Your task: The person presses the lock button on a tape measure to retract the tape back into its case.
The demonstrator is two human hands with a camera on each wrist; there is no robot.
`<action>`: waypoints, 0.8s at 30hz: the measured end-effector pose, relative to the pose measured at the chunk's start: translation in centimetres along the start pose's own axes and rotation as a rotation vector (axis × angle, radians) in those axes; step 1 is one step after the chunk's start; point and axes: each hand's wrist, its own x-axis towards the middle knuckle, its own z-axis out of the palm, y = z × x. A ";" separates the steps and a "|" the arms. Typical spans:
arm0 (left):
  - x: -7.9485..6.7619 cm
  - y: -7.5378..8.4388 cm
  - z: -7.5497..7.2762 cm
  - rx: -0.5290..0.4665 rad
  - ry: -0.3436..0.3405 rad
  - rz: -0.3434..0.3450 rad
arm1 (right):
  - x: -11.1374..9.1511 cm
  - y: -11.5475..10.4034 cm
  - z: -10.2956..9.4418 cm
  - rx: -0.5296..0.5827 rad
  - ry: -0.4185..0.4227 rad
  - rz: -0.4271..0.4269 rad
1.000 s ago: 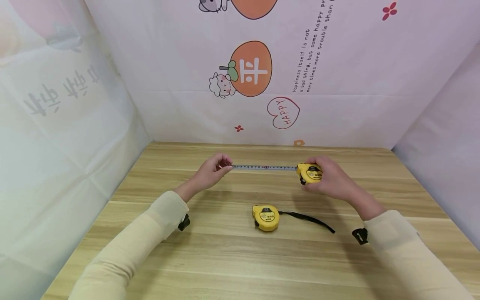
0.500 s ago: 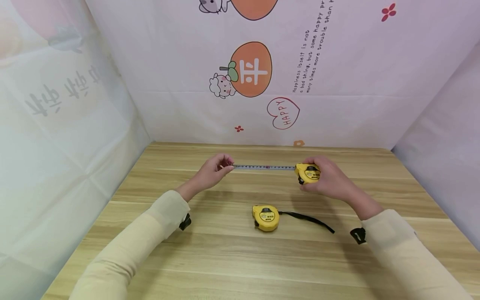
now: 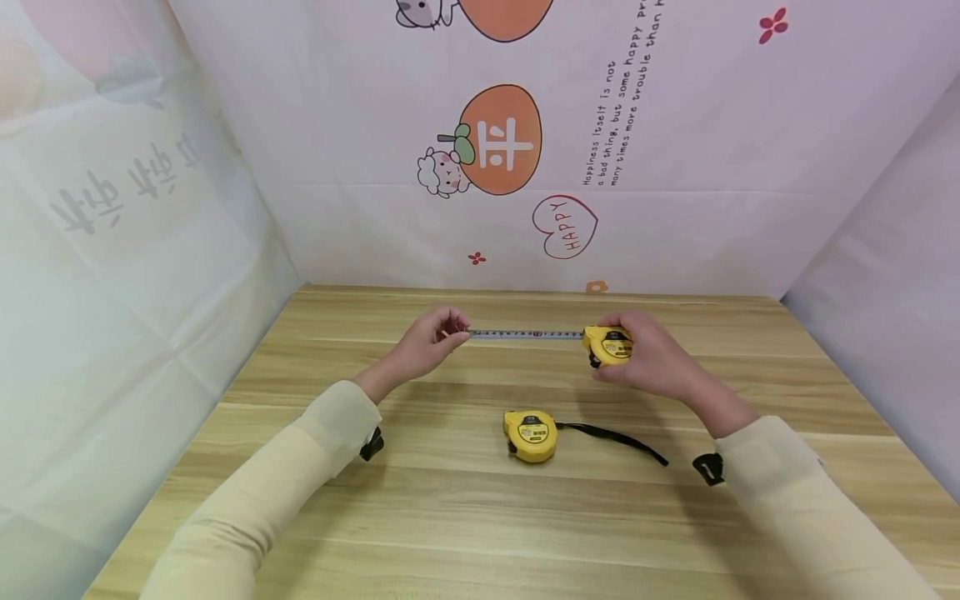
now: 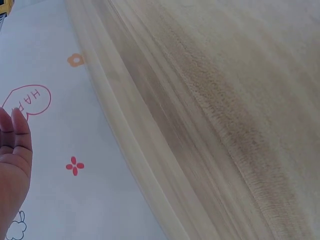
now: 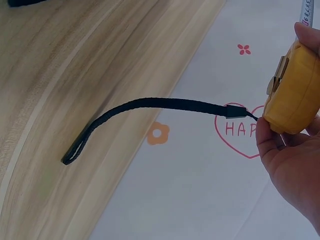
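Observation:
My right hand (image 3: 654,357) grips a yellow tape measure (image 3: 611,345) by its case, over the back half of the table. From the case a length of blade (image 3: 517,335) runs straight to the left. Its free end is pinched between thumb and fingers of my left hand (image 3: 427,340). In the right wrist view a black wrist strap (image 5: 155,103) hangs from the case (image 5: 295,90). The left wrist view catches only part of the left hand (image 4: 15,155), at its left edge. A second yellow tape measure (image 3: 532,436) lies on the table, nearer than both hands.
The second tape measure's black strap (image 3: 615,439) stretches right across the wooden table (image 3: 450,525). Printed white cloth (image 3: 360,225) rises behind the table's back edge, with more cloth at the left and right sides.
My right hand has moved slightly left with the tape measure, and the blade showing between the hands has become shorter. The left hand has barely shifted. The second tape measure stays put.

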 end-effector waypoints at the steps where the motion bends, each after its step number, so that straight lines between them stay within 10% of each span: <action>1: 0.0 0.0 0.0 0.000 -0.002 0.001 | 0.0 0.0 0.0 0.000 0.002 -0.006; 24: 0.1 0.3 0.4 -0.001 0.006 0.029 | 0.3 -0.4 0.7 0.023 0.003 -0.023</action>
